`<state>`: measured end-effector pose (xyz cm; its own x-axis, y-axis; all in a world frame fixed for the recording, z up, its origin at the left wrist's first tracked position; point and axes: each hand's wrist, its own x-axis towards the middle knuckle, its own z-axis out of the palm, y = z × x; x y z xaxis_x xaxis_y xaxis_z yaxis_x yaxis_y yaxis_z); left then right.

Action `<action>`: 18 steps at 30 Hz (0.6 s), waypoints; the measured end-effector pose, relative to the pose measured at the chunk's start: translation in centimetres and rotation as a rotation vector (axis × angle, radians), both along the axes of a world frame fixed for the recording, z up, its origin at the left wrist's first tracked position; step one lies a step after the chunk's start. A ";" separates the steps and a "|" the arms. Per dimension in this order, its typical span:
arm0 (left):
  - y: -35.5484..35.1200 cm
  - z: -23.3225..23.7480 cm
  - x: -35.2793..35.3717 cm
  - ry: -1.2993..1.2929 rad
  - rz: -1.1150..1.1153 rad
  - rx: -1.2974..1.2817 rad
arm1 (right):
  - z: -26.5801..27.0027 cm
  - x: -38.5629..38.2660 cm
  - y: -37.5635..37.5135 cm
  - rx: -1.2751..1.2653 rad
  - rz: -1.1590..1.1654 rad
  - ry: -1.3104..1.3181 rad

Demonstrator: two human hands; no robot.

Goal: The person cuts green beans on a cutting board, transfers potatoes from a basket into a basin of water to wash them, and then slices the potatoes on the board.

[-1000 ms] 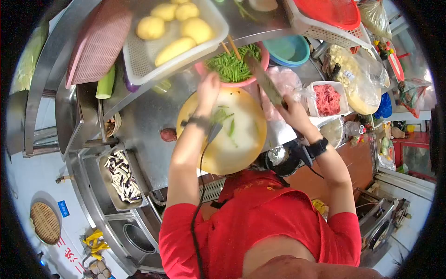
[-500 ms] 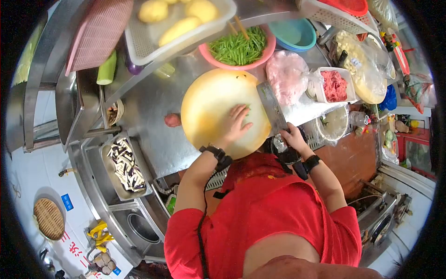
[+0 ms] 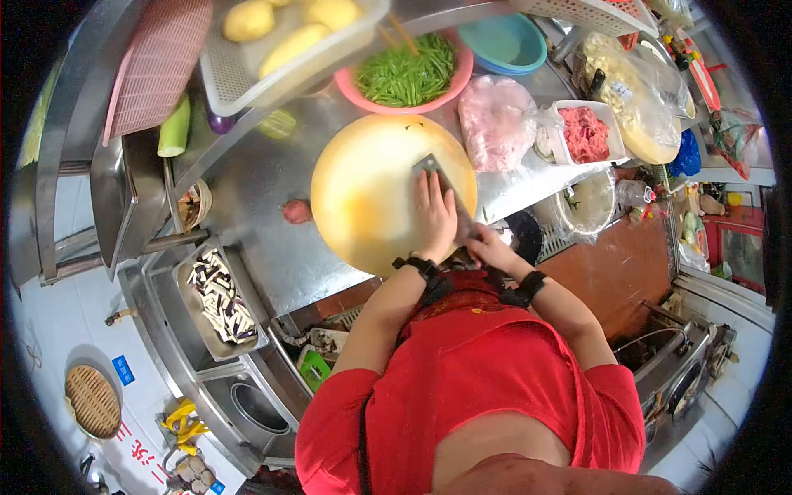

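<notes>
A round, pale yellow cutting board (image 3: 355, 181) lies on the steel counter. Over its right side a cleaver (image 3: 464, 221) is held at a slant, its handle end toward my body. My right hand (image 3: 492, 250) is wrapped round the handle near the board's front right edge. My left hand (image 3: 436, 216) has its fingers stretched out flat along the blade, touching it, and partly covers the metal. Just left of the board sits a small reddish-brown lump (image 3: 296, 212) whose kind I cannot make out.
Behind the board stands a pink bowl (image 3: 464, 70) of cut green strips, with blue-green basins (image 3: 528, 49) beside it. Right of them are a bag of pale pink stuff (image 3: 497, 124) and a tub of minced meat (image 3: 586, 132). Eggplant strips (image 3: 219, 297) fill a tray at left.
The cleaver has moved left from the board's right edge onto its surface, with my right hand following. My left hand has shifted from the bare board onto the blade. The view has shifted slightly.
</notes>
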<state>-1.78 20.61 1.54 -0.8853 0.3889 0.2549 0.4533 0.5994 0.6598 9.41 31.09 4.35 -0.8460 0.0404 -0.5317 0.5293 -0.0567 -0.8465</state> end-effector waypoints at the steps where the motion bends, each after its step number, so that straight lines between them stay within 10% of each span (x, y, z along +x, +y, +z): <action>1: 0.1 0.0 0.0 0.000 -0.002 0.002 | 0.4 -0.2 -0.8 -0.024 0.001 0.008; 11: 7.1 10.4 -13.9 0.299 -0.150 0.394 | 9.3 -10.1 4.4 0.319 -0.137 0.326; 14: 5.5 10.2 -22.5 0.286 -0.049 -0.116 | 11.5 -12.1 8.0 0.417 -0.105 0.250; 16: 4.5 11.5 -23.7 0.125 -0.017 -0.189 | 11.3 -11.9 8.8 1.164 -0.041 0.521; 18: 3.4 11.9 -24.1 0.133 -0.042 -0.273 | 11.9 -11.8 9.4 1.208 0.016 0.536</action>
<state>-25.89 24.04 13.49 -0.8326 0.4948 0.2489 0.5534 0.7250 0.4100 -2.34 40.51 16.29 -0.9437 0.2374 0.2302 0.1085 0.8799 -0.4626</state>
